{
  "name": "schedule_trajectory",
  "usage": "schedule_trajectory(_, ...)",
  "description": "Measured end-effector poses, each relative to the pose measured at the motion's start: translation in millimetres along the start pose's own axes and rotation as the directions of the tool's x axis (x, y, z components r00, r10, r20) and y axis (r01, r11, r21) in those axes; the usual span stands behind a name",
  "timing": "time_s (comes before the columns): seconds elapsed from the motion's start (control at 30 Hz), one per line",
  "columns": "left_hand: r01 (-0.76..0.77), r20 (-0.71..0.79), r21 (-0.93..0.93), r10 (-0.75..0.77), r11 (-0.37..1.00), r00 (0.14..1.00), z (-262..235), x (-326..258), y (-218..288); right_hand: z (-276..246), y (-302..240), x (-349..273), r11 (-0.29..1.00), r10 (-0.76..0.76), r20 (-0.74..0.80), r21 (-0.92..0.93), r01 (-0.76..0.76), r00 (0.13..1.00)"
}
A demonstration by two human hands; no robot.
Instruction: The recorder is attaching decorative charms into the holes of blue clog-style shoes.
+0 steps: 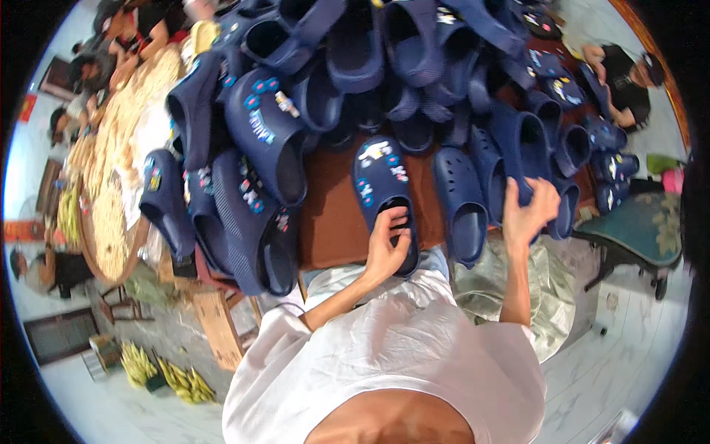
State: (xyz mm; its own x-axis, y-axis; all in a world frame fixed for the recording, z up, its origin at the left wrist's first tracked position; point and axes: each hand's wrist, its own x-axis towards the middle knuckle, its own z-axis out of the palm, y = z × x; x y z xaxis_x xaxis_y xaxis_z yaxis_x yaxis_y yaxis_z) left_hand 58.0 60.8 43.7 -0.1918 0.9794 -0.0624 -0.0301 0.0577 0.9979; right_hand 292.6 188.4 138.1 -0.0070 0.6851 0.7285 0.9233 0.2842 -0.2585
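Observation:
A navy foam clog (379, 172) with colourful charms on its toe lies at the table's front edge, its heel toward me. My left hand (387, 243) is closed at this clog's foot opening, fingers curled over it. To the right, my right hand (531, 210) pinches the heel end of a plain navy clog (518, 139), thumb on one side and fingers on the other. Between my hands sits another plain clog (459, 200) with round holes in its toe. Left of the charmed one, a larger-looking decorated clog (265, 133) leans on others.
Navy clogs (355, 52) heap up across the back of the brown tabletop (325, 207). More decorated clogs stand at left and right. Pale pieces fill a round tray (111, 237) at far left, near several seated people. A person in black (621, 85) sits at right, near a green chair (636, 229).

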Motion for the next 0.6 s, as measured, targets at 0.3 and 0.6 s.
schedule_trajectory(0.3, 0.035, -0.017, -0.317, -0.043, 0.948, 0.999, -9.1, -3.4, 18.8, -102.0, -60.4, -27.7, 0.980, 0.011, -0.078, 0.200, 0.005, 0.997)
schedule_trajectory(0.6, 0.031, -0.005, -0.727, -0.051, 0.686, 0.999, -38.8, -18.6, 52.0, -72.3, -122.9, -85.7, 0.781, -0.276, 0.137, 0.609, 0.139, 0.951)
